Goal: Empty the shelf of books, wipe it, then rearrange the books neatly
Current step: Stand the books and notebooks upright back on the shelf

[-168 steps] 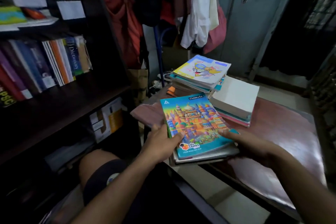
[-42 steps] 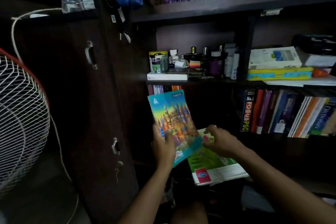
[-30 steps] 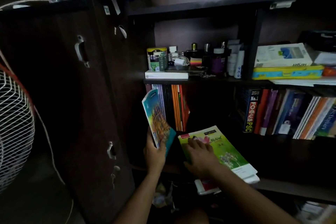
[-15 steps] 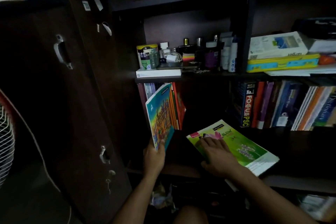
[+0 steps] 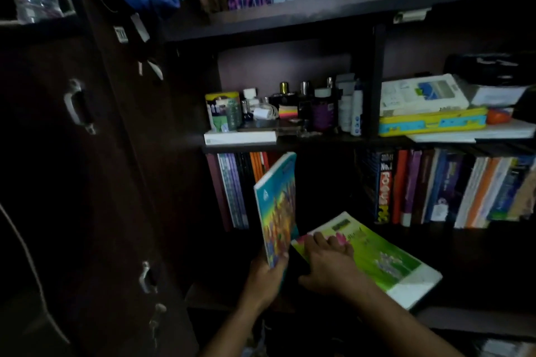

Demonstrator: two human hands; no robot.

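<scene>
The left hand (image 5: 268,275) grips the city book (image 5: 277,209) standing tall, row (image 5: 236,188) just left of it. The right hand (image 5: 327,264) lies flat, fingers straight, on the green book (image 5: 383,261).

Two hands show at the lower centre: the left hand (image 5: 268,275) and the right hand (image 5: 327,264). Two loose books sit there: one colourful book (image 5: 277,209) standing in the left hand's grip, and one green book (image 5: 377,258) lying flat under the right. Two rows of upright books stand mid-frame, a left row (image 5: 235,188) and a right row (image 5: 446,188); the spines are too dim to count. Two door handles (image 5: 77,106) show at left.
</scene>
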